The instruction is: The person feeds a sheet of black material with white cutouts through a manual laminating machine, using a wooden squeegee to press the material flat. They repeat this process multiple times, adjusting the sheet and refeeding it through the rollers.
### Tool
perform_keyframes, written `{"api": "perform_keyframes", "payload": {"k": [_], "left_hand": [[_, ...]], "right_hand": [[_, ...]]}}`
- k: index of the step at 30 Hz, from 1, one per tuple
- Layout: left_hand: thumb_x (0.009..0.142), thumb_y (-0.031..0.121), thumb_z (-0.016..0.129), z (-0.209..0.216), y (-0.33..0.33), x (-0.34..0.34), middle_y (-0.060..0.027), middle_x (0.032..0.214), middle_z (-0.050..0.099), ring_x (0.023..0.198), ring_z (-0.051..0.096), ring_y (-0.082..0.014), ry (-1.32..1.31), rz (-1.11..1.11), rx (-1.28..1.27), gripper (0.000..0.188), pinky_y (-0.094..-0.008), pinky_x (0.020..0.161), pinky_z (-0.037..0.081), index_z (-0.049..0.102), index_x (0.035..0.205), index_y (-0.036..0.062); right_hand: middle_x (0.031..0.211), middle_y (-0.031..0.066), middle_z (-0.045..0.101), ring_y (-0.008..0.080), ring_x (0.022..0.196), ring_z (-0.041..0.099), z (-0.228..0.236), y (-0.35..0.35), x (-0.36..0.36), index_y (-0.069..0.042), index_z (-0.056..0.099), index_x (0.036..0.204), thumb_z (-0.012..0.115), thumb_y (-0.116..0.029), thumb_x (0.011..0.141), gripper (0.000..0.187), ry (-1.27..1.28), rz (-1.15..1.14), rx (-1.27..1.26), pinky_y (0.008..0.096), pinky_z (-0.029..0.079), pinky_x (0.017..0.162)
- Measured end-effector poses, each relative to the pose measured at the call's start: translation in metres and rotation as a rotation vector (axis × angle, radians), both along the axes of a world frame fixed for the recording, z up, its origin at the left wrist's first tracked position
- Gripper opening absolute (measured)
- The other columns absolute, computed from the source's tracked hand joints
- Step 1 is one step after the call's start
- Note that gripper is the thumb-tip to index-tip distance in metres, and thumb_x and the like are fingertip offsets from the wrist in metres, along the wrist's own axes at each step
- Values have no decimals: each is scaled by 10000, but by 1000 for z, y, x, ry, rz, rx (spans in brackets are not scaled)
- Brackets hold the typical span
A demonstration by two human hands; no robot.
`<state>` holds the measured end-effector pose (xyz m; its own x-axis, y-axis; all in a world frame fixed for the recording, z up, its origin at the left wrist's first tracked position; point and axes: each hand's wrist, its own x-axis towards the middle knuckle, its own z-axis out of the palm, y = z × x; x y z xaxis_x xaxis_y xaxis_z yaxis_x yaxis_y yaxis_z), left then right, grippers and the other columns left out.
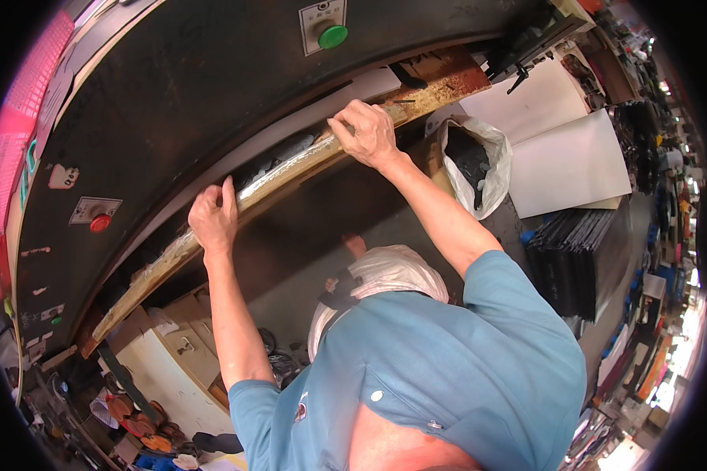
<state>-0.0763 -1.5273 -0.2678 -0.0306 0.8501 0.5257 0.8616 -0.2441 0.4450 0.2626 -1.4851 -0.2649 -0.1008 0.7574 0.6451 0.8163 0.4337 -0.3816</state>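
A long wooden ledge [173, 255], with shiny tape along its middle edge, runs along the front of a large dark machine [196, 94]. My left hand [214, 216] is at the ledge's middle left, fingers curled in and thumb pointing up. Farther right, my right hand [365, 135] rests over the ledge with its fingers bent together. What either hand holds, if anything, is hidden. Between them, in the gap under the machine, lie dark flat pieces [291, 147] on a pale surface.
A green button [332, 36] and a red button [100, 223] are on the machine's front. To the right are a white bag [495, 165] with dark scraps, pale sheets [569, 161] and stacked black sheets [569, 259]. A cream cabinet [165, 369] stands at lower left.
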Motion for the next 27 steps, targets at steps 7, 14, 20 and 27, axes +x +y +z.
{"api": "perform_keyframes", "payload": {"k": [7,14,20,27], "left_hand": [[978,345,767,-4,4,-4,-212,772,705,730,695,-406,1,25,-72,400,-473,686,545,710,769,8],[976,330,779,-13,5,-5,-202,788,702,734,690,-406,-48,26,-78,392,-472,678,537,685,767,11],[983,264,786,-27,-30,5,-156,736,609,659,602,-369,-88,19,-50,405,-462,643,486,560,748,23],[962,181,794,-36,-119,20,-158,729,565,674,578,-372,-93,-55,-61,371,-482,635,460,557,723,27]], "right_hand": [[812,31,648,262,819,674,-4,-2,-1,-113,717,824,785,-205,916,147,-19,19,36,407,482,745],[824,32,651,265,838,668,-7,-2,1,-107,732,844,779,-204,929,137,35,69,-25,409,475,771],[832,60,670,295,857,672,-22,-36,3,-97,738,826,769,-180,928,135,34,79,-83,436,481,804],[869,98,738,236,811,707,-11,-123,21,-22,766,894,770,-165,946,152,456,45,-438,370,525,768]]}}
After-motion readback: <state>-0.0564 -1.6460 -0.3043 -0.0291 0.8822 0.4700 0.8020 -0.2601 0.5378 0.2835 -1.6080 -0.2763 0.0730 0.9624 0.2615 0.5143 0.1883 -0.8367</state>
